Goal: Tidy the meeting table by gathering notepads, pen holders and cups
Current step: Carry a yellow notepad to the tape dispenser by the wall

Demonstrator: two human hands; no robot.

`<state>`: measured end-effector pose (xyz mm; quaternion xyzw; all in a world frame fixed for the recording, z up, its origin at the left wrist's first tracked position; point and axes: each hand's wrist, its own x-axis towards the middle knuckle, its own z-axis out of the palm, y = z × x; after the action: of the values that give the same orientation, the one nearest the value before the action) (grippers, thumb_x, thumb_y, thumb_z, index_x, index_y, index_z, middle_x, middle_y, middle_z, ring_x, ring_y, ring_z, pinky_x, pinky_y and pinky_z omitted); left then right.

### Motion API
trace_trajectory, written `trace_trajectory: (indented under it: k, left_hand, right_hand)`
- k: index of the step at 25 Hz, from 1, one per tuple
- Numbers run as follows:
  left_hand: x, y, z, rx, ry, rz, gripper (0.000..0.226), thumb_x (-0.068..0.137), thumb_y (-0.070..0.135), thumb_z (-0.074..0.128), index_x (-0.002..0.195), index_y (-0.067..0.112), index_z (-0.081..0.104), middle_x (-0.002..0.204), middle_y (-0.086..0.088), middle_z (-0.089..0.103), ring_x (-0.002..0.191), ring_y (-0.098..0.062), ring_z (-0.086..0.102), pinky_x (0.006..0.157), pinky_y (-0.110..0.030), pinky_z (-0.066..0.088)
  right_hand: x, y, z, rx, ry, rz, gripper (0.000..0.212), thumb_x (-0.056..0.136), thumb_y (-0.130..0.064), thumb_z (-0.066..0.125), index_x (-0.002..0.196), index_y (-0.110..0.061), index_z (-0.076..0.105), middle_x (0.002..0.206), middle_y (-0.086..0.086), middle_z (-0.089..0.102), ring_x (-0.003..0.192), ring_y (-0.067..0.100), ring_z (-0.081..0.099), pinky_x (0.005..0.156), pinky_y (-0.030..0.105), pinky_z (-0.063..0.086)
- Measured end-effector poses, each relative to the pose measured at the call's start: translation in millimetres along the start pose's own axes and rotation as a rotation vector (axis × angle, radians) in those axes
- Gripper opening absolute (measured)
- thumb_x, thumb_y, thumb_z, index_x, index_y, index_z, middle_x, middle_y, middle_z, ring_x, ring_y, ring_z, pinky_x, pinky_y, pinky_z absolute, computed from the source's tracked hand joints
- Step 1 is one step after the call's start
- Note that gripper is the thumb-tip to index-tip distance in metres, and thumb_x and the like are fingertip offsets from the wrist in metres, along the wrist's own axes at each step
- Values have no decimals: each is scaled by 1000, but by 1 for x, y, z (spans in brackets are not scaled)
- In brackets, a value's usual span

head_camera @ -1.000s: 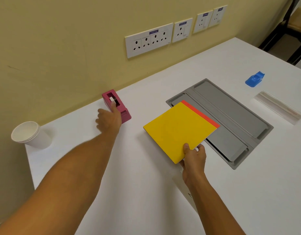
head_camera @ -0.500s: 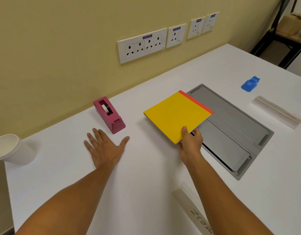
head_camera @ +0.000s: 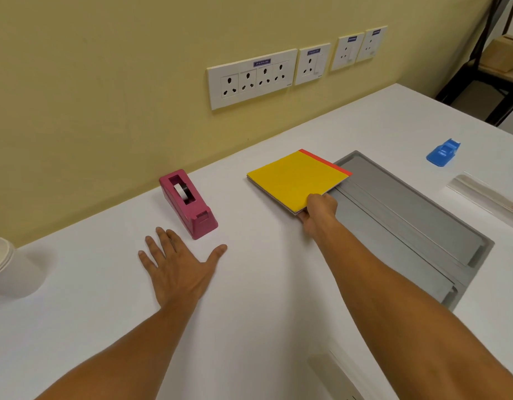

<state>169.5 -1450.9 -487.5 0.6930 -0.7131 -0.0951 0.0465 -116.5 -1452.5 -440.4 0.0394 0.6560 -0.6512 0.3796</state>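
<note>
Gripping yellow notepad (head_camera: 295,177) w/ right hand (head_camera: 318,212); left hand (head_camera: 177,269) flat, released, on white table (head_camera: 264,313); yellow wall (head_camera: 105,82) behind.

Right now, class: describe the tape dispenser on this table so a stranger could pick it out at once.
Start at the long white socket panel on the yellow wall, then drop to the white table below it. The tape dispenser stands there, just beyond the fingers of the flat left hand. It is the only pink, wedge-shaped thing, with a tape roll showing through its top slot.

Two bare forearms, no sleeves, left hand (head_camera: 178,269) and right hand (head_camera: 318,210) without rings or watches
</note>
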Motion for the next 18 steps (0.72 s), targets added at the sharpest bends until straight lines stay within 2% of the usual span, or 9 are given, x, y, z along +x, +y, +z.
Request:
trace_trajectory:
  k: [2, 4, 6, 7, 9, 11, 14, 18]
  left_hand:
    - [0, 1, 0, 11, -6, 0, 129, 68, 98, 11, 155, 4, 1, 165, -16, -1, 151, -37, -5, 121, -57, 0]
    - [0, -1, 0, 13, -7, -3, 128, 68, 98, 10, 155, 4, 0, 165, -16, -2, 151, -37, -6, 121, -57, 0]
    - [0, -1, 1, 14, 7, 1, 129, 68, 98, 10, 155, 4, 1, 165, -16, -2, 151, -36, -6, 121, -57, 0]
    - [1, -1, 1, 14, 13, 3, 129, 68, 98, 9, 155, 4, 1, 164, -16, -2, 151, -36, -6, 121, -57, 0]
    - [0, -2, 2, 9, 14, 7, 129, 68, 98, 9, 155, 4, 1, 164, -16, -1, 151, -36, -5, 121, -57, 1]
    - [0, -1, 3, 8, 8, 8, 129, 67, 98, 8, 155, 4, 1, 164, -16, -1, 151, -37, -5, 121, -57, 1]
    - [1, -2, 4, 6, 12, 9, 129, 67, 98, 8, 155, 4, 0, 164, -16, -1, 151, -37, -5, 121, -58, 2]
    - [1, -4, 4, 5, 10, 4, 129, 68, 98, 9, 155, 4, 1, 164, -16, -1, 151, -37, -5, 121, -58, 2]
  right_hand:
    - [7, -4, 16, 11, -3, 8, 36, 92, 10, 39, 117, -9, 57, 114, 18, 65, 89, 29, 67, 87, 54, 57]
    - [13, -6, 34, 14, 0, 15, 49, 92, 11, 42, 136, -9, 51, 122, 19, 64, 95, 30, 69, 85, 52, 59]
    - [17, -11, 44, -27, -12, 22, 55, 93, 11, 44, 144, -9, 45, 125, 18, 61, 100, 31, 68, 83, 48, 60]
    - [16, -14, 47, -87, -42, 6, 54, 93, 9, 45, 144, -7, 43, 121, 18, 61, 95, 29, 66, 81, 43, 60]
    - [14, -19, 51, -238, -101, -15, 51, 93, 5, 47, 143, -1, 41, 97, 10, 56, 76, 22, 56, 80, 40, 55]
    - [14, -23, 58, -321, -23, -24, 47, 91, 2, 53, 137, -3, 47, 81, 4, 47, 65, 17, 48, 78, 37, 54]
    - [17, -23, 71, -380, 131, -91, 34, 91, -2, 60, 124, -6, 58, 90, 7, 56, 69, 18, 53, 60, 28, 49]
    - [15, -17, 80, -441, 161, -148, 28, 93, -5, 59, 121, -4, 60, 108, 13, 62, 85, 23, 57, 72, 30, 54]
